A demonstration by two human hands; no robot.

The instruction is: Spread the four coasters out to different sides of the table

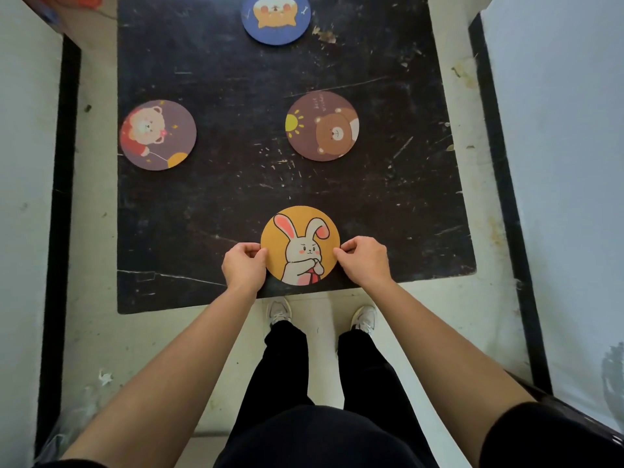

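Four round coasters lie on a scratched black table [236, 197]. An orange coaster with a white rabbit [300, 245] sits at the near edge; my left hand [243, 265] pinches its left rim and my right hand [366, 261] pinches its right rim. A brown coaster with a bear and a sun [322, 126] lies right of the middle. A purple coaster with a lion-hooded bear [158, 134] lies by the left edge. A blue coaster with a dog [276, 18] sits at the far edge, partly cut off by the frame.
The table stands on a pale, stained floor [98, 265]. Black strips [62, 197] and white panels [557, 163] run along both sides. My legs and white shoes [278, 310] are just below the table's near edge.
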